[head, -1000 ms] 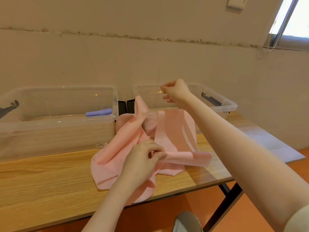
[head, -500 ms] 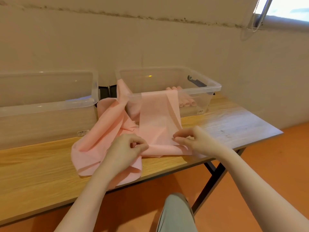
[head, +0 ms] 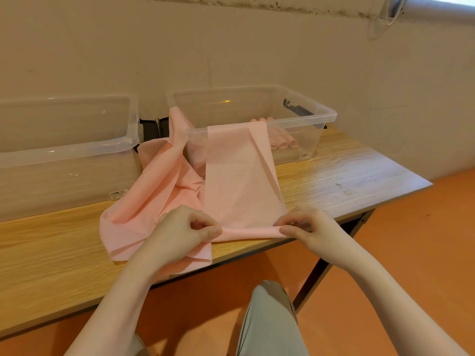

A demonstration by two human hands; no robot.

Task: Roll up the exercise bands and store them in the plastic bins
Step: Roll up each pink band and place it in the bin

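Wooden bench [head: 334, 176] against a pale wall, orange floor below; two clear bins at the far edge.

Pink band [head: 239, 181] drapes from the right bin [head: 303, 116] rim down to the near bench edge. Left hand [head: 180, 235] and right hand [head: 311, 232] each pinch its near end, grip clamped on band. Rolled pink bands [head: 282, 142] lie inside the right bin. Left bin [head: 77, 147] sits beside.
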